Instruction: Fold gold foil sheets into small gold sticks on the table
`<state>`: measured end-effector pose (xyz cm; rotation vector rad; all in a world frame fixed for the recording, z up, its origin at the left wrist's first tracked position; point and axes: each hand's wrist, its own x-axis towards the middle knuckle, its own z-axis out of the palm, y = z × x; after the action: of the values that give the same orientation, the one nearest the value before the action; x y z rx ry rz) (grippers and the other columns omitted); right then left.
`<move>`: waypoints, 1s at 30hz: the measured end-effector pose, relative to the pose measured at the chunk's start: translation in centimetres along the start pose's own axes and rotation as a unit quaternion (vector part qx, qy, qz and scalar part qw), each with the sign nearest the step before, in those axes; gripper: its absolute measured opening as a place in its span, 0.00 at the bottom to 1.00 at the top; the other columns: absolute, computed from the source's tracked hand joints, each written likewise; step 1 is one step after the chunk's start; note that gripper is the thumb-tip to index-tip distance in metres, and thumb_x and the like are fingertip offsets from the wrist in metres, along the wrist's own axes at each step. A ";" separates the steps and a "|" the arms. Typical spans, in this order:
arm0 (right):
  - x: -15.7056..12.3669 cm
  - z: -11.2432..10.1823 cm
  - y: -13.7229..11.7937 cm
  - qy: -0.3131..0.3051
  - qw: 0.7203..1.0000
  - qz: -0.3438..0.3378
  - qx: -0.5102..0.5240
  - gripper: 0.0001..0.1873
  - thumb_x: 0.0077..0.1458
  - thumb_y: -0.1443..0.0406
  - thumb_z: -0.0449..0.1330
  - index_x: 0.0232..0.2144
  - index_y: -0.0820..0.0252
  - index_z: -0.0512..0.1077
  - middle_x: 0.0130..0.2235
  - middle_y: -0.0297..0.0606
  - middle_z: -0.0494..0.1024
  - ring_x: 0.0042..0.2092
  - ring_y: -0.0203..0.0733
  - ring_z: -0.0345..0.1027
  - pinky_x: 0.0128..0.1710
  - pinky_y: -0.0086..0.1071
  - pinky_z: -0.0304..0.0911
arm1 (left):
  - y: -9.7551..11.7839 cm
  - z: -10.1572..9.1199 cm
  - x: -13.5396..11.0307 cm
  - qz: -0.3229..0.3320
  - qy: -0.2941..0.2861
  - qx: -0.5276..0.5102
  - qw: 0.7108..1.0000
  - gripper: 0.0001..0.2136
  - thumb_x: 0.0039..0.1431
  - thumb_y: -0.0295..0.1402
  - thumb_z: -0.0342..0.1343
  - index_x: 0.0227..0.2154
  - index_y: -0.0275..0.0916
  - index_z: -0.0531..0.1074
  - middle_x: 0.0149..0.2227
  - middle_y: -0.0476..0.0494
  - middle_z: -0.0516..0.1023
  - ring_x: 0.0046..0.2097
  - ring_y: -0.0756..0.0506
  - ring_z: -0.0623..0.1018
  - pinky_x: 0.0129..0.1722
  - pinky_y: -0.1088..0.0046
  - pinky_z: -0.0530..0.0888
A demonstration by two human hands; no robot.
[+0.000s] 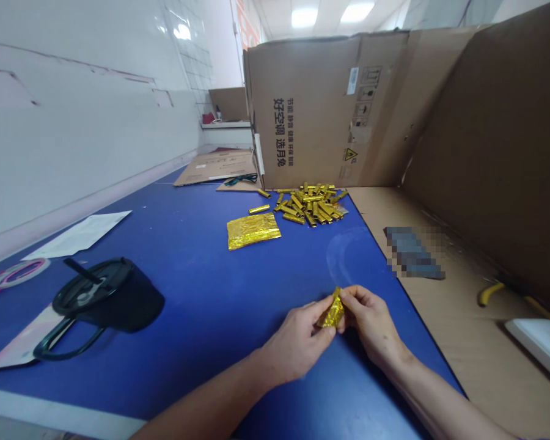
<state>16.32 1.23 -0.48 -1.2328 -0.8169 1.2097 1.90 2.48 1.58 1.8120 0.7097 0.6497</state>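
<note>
Between my two hands is a small piece of shiny gold foil [333, 313], partly folded and hidden by the fingers. My left hand [297, 339] pinches its left side between thumb and fingers. On the other side my right hand [371, 318] grips the foil's upper right edge, fingertips close together. Farther off lies a flat stack of gold foil sheets [253, 231] on the blue tabletop. Behind it is a heap of gold foil tubes [314, 206], with a single gold tube [259, 209] lying apart to its left.
A dark lidded mug [119, 296] stands at left, near a white paper [80, 235] and a tape roll [21, 273]. A large cardboard box [321, 110] walls off the back. On cardboard at right lie a blurred dark flat object [415, 252] and a white object [541, 345].
</note>
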 end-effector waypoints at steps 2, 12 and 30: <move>0.0 -0.1 0.0 -0.004 1.000 -0.001 -0.001 0.12 0.45 0.59 0.57 0.21 0.62 0.64 0.14 0.30 0.68 0.14 0.31 0.59 0.15 0.25 0.55 | 0.0 0.0 0.1 0.008 0.010 0.018 1.000 0.19 0.54 0.27 0.43 0.50 0.37 0.60 0.37 0.45 0.70 0.37 0.48 0.69 0.37 0.75 0.66; -0.1 -0.3 -0.3 -0.017 1.000 0.019 0.007 0.08 0.44 0.63 0.57 0.20 0.63 0.66 0.16 0.30 0.68 0.16 0.29 0.57 0.16 0.24 0.53 | 0.2 -0.5 0.1 0.060 0.030 0.063 0.996 0.17 0.56 0.26 0.41 0.48 0.40 0.62 0.39 0.44 0.69 0.42 0.48 0.68 0.43 0.73 0.64; -0.5 0.2 -1.1 -0.016 0.999 0.036 0.018 0.15 0.40 0.64 0.59 0.33 0.61 0.63 0.19 0.30 0.70 0.17 0.33 0.62 0.15 0.25 0.55 | -2.0 -0.4 0.8 0.010 0.097 -0.023 0.995 0.13 0.53 0.29 0.46 0.39 0.37 0.71 0.34 0.43 0.70 0.31 0.51 0.69 0.29 0.77 0.68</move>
<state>16.28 0.92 0.64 -1.2256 -0.7775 1.3000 1.78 3.87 -0.08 1.7307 0.8003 0.8570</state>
